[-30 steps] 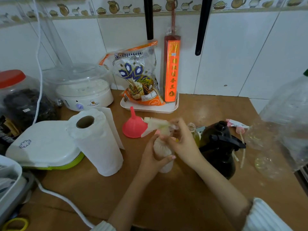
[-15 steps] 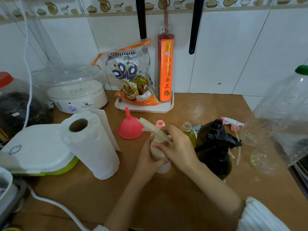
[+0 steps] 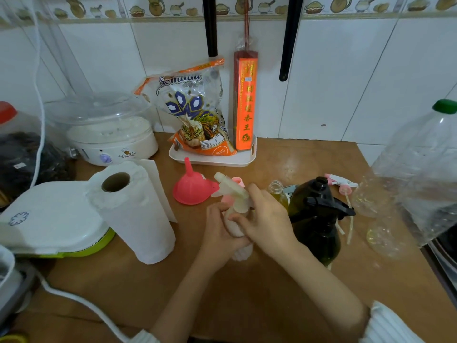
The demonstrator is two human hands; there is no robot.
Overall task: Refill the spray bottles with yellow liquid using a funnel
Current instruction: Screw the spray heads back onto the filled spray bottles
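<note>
In the centre of the frame, my left hand (image 3: 217, 233) grips the body of the small white spray bottle (image 3: 238, 226) while my right hand (image 3: 267, 219) curls round its spray head (image 3: 231, 191), at the neck. The pink funnel (image 3: 194, 191) lies unused just behind, so I judge filling this one not yet begun; the dark spray bottle (image 3: 315, 219) stands capped at right.

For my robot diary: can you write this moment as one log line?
left hand: grips white bottle | right hand: grips sprayer collar | funnel: idle, upside down on table
</note>
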